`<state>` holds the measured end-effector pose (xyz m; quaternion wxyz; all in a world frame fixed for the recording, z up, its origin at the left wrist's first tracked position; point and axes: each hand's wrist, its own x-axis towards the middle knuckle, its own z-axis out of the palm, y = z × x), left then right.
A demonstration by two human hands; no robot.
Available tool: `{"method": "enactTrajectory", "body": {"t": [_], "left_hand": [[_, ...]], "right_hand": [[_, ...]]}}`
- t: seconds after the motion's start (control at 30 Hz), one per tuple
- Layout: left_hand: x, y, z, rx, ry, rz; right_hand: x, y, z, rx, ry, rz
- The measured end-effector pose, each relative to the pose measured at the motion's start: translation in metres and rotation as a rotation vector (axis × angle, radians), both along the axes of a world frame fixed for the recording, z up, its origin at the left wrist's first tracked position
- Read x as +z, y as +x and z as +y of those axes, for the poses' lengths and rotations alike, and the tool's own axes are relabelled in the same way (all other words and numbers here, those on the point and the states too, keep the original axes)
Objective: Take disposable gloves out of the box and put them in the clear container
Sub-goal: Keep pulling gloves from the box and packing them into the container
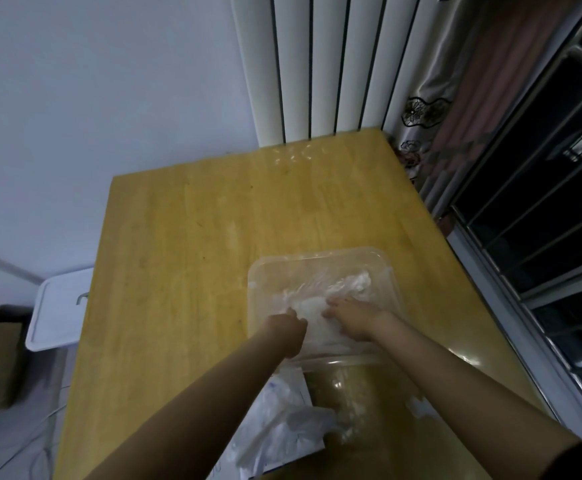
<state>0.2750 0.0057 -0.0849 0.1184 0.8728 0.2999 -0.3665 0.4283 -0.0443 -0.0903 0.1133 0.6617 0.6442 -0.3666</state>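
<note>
Both hands press into crumpled thin white disposable gloves (331, 292) inside a clear rectangular plastic container (320, 261) on the yellow wooden surface (185, 237). The left hand (288, 332) has its fingers curled closed on the gloves; the right hand (352, 318) has its fingers spread flat. No writing is legible.

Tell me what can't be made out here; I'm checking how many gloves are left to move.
Head view only:
- Glove box: cut off by the bottom edge, crossed by the left forearm; contents unseen.
- Gloves in the clear container: a blurred translucent heap, uncountable.
- Left hand and right hand: fingertips buried in gloves, grip unclear.

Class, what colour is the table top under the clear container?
Yellowish light wood table, seen in the head view.
</note>
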Motion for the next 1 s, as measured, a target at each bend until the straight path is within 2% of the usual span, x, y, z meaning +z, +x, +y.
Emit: {"method": "enactTrajectory", "body": {"t": [0.1,0.23,0.3,0.4,0.47,0.6,0.7,0.87,1.0], "left_hand": [[0.007,-0.003,0.001,-0.01,0.031,-0.093],[0.03,-0.011,0.0,0.076,0.164,-0.438],[0.044,-0.021,-0.002,0.145,0.241,-0.591],[0.057,-0.045,-0.004,0.257,0.312,-0.743],[0.059,-0.064,-0.009,0.323,0.328,-0.792],[0.055,-0.096,-0.029,0.422,0.345,-0.812],[0.048,-0.116,-0.046,0.482,0.316,-0.81],[0.031,-0.138,-0.072,0.563,0.139,-0.684],[0.016,-0.154,-0.087,0.518,-0.06,-0.533]], "right_hand": [[0.007,0.005,-0.002,-0.12,0.041,0.07],[0.046,-0.012,-0.01,-0.259,0.335,0.308],[0.07,-0.029,-0.018,-0.307,0.392,0.436],[0.094,-0.048,-0.031,-0.299,0.437,0.51],[0.105,-0.058,-0.04,-0.222,0.382,0.536],[0.112,-0.076,-0.06,-0.007,0.222,0.536],[0.11,-0.084,-0.073,0.124,0.242,0.449],[0.1,-0.085,-0.077,-0.012,0.415,0.457],[0.105,-0.084,-0.078,-0.104,0.454,0.411]]}}
